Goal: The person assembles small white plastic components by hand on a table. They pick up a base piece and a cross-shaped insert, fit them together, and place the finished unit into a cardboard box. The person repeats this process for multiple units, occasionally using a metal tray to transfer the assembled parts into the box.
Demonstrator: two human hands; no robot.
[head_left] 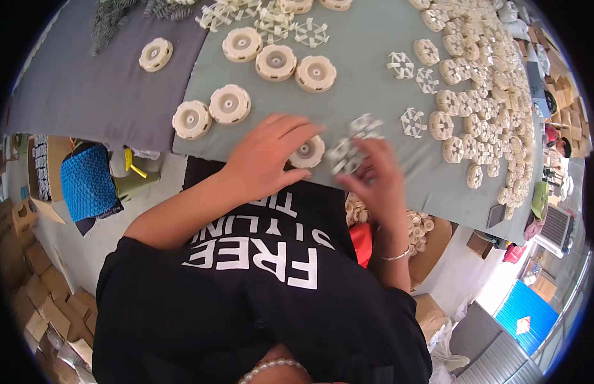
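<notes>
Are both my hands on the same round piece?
No, your left hand is on a round cream piece, your right hand on a white spoked piece.

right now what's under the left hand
Partly under the left hand is a cream wheel, its hub and right side in view. The hand covers the wheel's left edge, and whatever else may lie beneath the palm can't be seen.

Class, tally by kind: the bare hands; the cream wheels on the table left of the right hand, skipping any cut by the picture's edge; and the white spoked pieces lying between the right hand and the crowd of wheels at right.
Left hand and right hand: 2
Cream wheels: 7, including one at the left hand
White spoked pieces: 3
Total: 12
</notes>
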